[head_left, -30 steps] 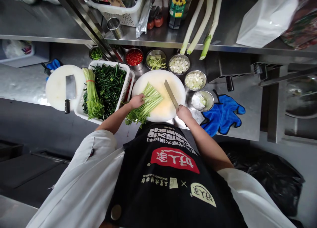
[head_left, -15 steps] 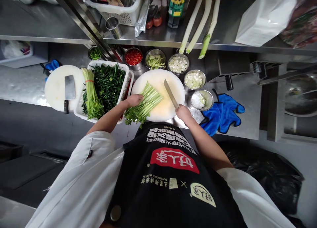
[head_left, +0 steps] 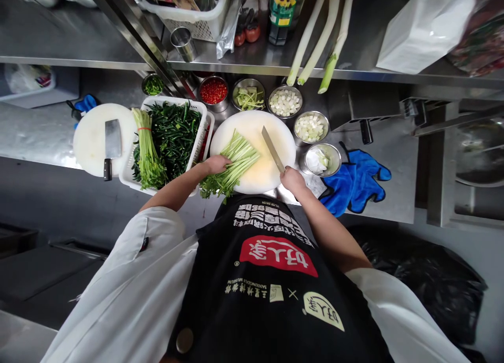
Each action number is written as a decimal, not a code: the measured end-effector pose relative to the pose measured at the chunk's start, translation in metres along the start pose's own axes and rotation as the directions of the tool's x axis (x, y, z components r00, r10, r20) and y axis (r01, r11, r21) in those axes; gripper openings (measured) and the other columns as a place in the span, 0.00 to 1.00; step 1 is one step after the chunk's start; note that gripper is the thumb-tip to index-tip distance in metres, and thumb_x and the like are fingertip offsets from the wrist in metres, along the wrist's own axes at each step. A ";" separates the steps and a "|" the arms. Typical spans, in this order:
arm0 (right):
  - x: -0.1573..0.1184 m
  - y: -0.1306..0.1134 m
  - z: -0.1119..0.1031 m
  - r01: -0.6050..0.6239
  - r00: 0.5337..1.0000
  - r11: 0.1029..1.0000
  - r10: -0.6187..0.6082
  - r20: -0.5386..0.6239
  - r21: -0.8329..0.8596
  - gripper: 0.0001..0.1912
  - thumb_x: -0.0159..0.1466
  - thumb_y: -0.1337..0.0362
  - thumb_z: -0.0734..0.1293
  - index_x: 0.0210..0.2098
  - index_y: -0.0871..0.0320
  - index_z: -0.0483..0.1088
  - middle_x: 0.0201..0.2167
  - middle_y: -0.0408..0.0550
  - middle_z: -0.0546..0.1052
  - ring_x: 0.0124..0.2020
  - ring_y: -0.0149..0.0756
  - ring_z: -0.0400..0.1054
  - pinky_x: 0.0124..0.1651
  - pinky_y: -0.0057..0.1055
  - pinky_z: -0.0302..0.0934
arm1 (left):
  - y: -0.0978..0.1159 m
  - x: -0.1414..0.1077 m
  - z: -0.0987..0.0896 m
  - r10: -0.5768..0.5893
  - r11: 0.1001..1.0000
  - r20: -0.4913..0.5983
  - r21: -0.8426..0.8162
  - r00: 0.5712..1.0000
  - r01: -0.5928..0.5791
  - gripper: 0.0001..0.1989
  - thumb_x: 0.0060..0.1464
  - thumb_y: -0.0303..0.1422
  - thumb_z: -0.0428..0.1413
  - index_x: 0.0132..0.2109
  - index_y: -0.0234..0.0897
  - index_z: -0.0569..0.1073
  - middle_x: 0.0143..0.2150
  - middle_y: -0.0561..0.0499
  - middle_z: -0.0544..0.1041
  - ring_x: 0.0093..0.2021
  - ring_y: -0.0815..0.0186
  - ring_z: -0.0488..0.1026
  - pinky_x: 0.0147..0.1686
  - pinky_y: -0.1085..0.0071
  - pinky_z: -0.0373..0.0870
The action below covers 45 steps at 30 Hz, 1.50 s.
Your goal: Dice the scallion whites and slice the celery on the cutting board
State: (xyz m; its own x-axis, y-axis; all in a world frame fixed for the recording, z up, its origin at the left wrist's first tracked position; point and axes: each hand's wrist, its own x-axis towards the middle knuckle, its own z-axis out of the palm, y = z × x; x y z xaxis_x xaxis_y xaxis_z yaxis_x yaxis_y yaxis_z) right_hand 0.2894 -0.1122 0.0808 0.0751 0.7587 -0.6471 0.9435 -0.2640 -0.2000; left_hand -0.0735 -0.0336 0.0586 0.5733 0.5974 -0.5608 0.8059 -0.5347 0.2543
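Observation:
A loose pile of celery (head_left: 242, 155) lies slantwise on the round white cutting board (head_left: 281, 134), its leafy ends hanging over the near left edge. At the left side of the pile, my left hand (head_left: 218, 164) has its fingers closed on some stalks. My right hand (head_left: 293, 180) is wrapped round the handle of a cleaver (head_left: 272, 147) at the board's right. The cleaver's blade points away from me over the board, apart from the celery, and shows mostly edge-on.
Left stands a white basket (head_left: 202, 134) of green chilies (head_left: 173, 137) with tied celery (head_left: 147, 147). Beyond it, another cleaver (head_left: 113, 139) lies on a second board (head_left: 84, 142). Metal bowls (head_left: 311, 126) of cut vegetables ring my board; blue cloth (head_left: 350, 182) lies right. Leeks (head_left: 311, 34) overhang the shelf.
My left hand has shifted slightly right and nearer along the celery; a thin stalk seen at its fingertips before no longer stands out. The right hand and cleaver stay put.

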 end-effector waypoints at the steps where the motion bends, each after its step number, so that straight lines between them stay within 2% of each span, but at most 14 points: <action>1: 0.000 0.000 0.000 0.000 1.000 1.000 0.000 -0.002 -0.001 0.17 0.77 0.63 0.60 0.57 0.64 0.73 0.55 0.68 0.81 0.55 0.51 0.78 0.52 0.35 0.67 | 0.001 0.000 0.000 -0.001 1.000 0.007 0.013 1.000 0.001 0.22 0.59 0.28 0.58 0.60 0.37 0.82 0.59 0.40 0.82 0.57 0.53 0.80 0.57 0.67 0.73; 6: 0.000 -0.001 0.001 -0.001 1.000 1.000 0.001 -0.005 -0.002 0.17 0.76 0.62 0.60 0.58 0.64 0.73 0.55 0.68 0.81 0.55 0.51 0.78 0.52 0.35 0.67 | 0.005 0.001 0.001 -0.011 0.996 0.042 0.084 0.999 0.008 0.18 0.61 0.26 0.57 0.56 0.31 0.82 0.57 0.35 0.82 0.57 0.52 0.80 0.59 0.66 0.72; 10: 0.000 -0.002 0.001 0.007 1.000 1.000 -0.007 -0.004 0.000 0.17 0.76 0.62 0.61 0.58 0.65 0.73 0.54 0.69 0.81 0.55 0.51 0.78 0.52 0.35 0.67 | 0.008 0.003 0.007 -0.018 0.991 0.050 0.133 0.999 0.012 0.18 0.60 0.22 0.56 0.54 0.29 0.83 0.56 0.33 0.81 0.54 0.52 0.80 0.55 0.65 0.73; 14: -0.002 -0.003 0.001 0.012 1.000 1.000 -0.012 -0.006 -0.003 0.18 0.76 0.62 0.60 0.59 0.64 0.73 0.55 0.69 0.81 0.55 0.52 0.78 0.53 0.36 0.68 | 0.008 0.002 0.013 -0.032 0.985 0.027 0.171 0.999 0.027 0.18 0.60 0.21 0.55 0.55 0.29 0.82 0.59 0.31 0.79 0.53 0.51 0.80 0.51 0.64 0.73; 19: -0.001 -0.003 0.000 0.006 1.000 1.000 -0.006 0.003 0.002 0.18 0.76 0.62 0.60 0.59 0.64 0.73 0.56 0.69 0.81 0.56 0.52 0.78 0.53 0.37 0.68 | -0.008 -0.008 0.007 0.017 1.000 -0.064 -0.009 0.998 -0.018 0.13 0.64 0.29 0.54 0.50 0.31 0.80 0.52 0.36 0.81 0.52 0.53 0.78 0.55 0.64 0.72; 24: 0.000 -0.002 0.001 0.003 1.000 1.000 -0.003 0.004 0.015 0.18 0.77 0.61 0.60 0.59 0.63 0.73 0.56 0.68 0.80 0.56 0.52 0.78 0.53 0.37 0.68 | -0.026 -0.023 0.004 -0.003 0.944 -0.227 -0.323 0.974 -0.072 0.07 0.60 0.31 0.54 0.41 0.36 0.76 0.44 0.43 0.79 0.45 0.57 0.76 0.51 0.65 0.72; 27: 0.000 -0.003 0.001 -0.005 1.000 1.000 0.005 0.010 0.016 0.18 0.76 0.61 0.60 0.59 0.63 0.73 0.56 0.68 0.80 0.56 0.52 0.78 0.54 0.37 0.68 | -0.025 -0.030 0.008 -0.130 0.852 -0.259 -0.523 0.957 -0.026 0.06 0.59 0.33 0.54 0.42 0.37 0.73 0.37 0.49 0.76 0.37 0.61 0.73 0.44 0.66 0.71; 29: 0.000 -0.003 0.000 -0.001 1.000 1.000 0.001 0.010 0.011 0.18 0.76 0.61 0.60 0.59 0.64 0.73 0.56 0.68 0.81 0.56 0.51 0.78 0.53 0.36 0.68 | -0.021 -0.031 0.010 -0.232 0.752 -0.271 -0.659 0.934 -0.004 0.04 0.60 0.34 0.56 0.41 0.38 0.71 0.32 0.53 0.73 0.33 0.65 0.70 0.40 0.68 0.69; 33: -0.001 -0.005 -0.001 0.005 1.000 1.000 -0.005 0.005 0.000 0.18 0.76 0.61 0.60 0.59 0.64 0.73 0.55 0.68 0.81 0.56 0.51 0.77 0.53 0.35 0.68 | -0.012 -0.028 0.007 -0.392 0.448 -0.245 -0.893 0.887 -0.048 0.11 0.61 0.35 0.60 0.37 0.40 0.65 0.29 0.57 0.70 0.29 0.69 0.69 0.35 0.73 0.66; 35: -0.001 -0.005 -0.001 0.004 1.000 1.000 -0.004 0.003 0.000 0.18 0.76 0.61 0.61 0.59 0.64 0.73 0.55 0.67 0.81 0.56 0.50 0.78 0.53 0.35 0.68 | -0.009 -0.026 0.002 -0.418 0.289 -0.192 -0.955 0.888 -0.070 0.15 0.60 0.36 0.64 0.37 0.41 0.63 0.29 0.58 0.70 0.28 0.71 0.70 0.33 0.74 0.66; 37: -0.002 -0.006 -0.001 0.001 1.000 1.000 -0.001 0.004 0.000 0.18 0.76 0.61 0.61 0.59 0.63 0.73 0.55 0.67 0.81 0.55 0.50 0.78 0.52 0.35 0.68 | -0.008 -0.025 -0.003 -0.426 0.173 -0.158 -0.981 0.891 -0.092 0.19 0.58 0.37 0.67 0.37 0.41 0.62 0.29 0.58 0.70 0.28 0.72 0.71 0.33 0.75 0.68; 41: -0.001 -0.006 -0.001 0.000 1.000 1.000 0.000 0.010 0.000 0.18 0.76 0.62 0.61 0.59 0.64 0.73 0.55 0.68 0.81 0.56 0.50 0.77 0.53 0.34 0.67 | -0.007 -0.025 -0.009 -0.467 0.061 -0.142 -0.990 0.873 -0.128 0.19 0.57 0.36 0.68 0.37 0.40 0.63 0.33 0.58 0.72 0.30 0.71 0.76 0.38 0.71 0.75; 45: 0.000 -0.006 0.000 0.001 1.000 1.000 -0.001 0.010 0.010 0.18 0.76 0.62 0.61 0.59 0.64 0.73 0.55 0.68 0.81 0.56 0.51 0.77 0.53 0.35 0.67 | -0.009 -0.020 -0.013 -0.495 0.037 -0.077 -0.997 0.866 -0.067 0.10 0.57 0.33 0.63 0.39 0.39 0.68 0.34 0.54 0.73 0.29 0.70 0.75 0.37 0.67 0.77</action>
State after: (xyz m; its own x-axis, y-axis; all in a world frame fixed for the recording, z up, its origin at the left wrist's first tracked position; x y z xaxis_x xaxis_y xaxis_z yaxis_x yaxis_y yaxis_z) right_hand 0.2834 -0.1106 0.0827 0.0714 0.7532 -0.6539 0.9403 -0.2695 -0.2078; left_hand -0.0909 -0.0330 0.0779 0.1091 0.8275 -0.5507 0.1392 0.5359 0.8328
